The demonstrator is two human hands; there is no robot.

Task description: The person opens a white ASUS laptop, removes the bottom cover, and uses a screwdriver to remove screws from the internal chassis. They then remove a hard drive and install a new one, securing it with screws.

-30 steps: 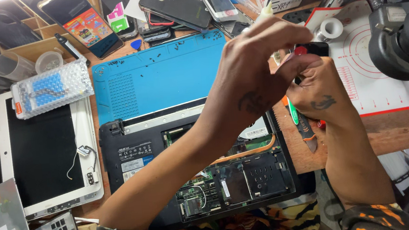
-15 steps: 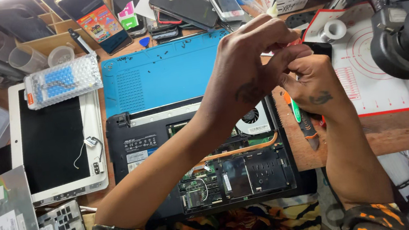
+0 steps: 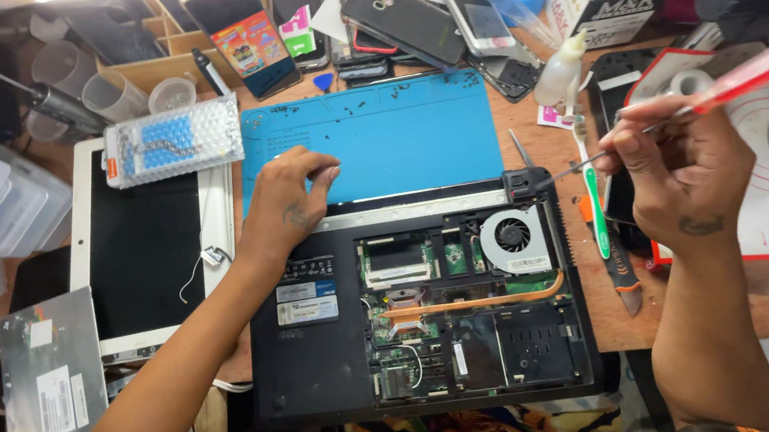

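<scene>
Two bare arms reach up from the lower edge, hands set well apart

The left hand [image 3: 293,197] lies palm down, fingers [image 3: 319,171] spread and gently curled, tips pressed flat to the surface beneath; its wrist is straight and carries a small dark mark on the back; the left forearm runs diagonally from the lower left corner, bare to the elbow; the right hand [image 3: 676,164] is raised at the far side, fingers curled inward into a loose fist, thumb and forefinger pinched together near the top; a dark mark shows at its wrist; the right forearm rises almost vertically from the lower right, bare.
</scene>
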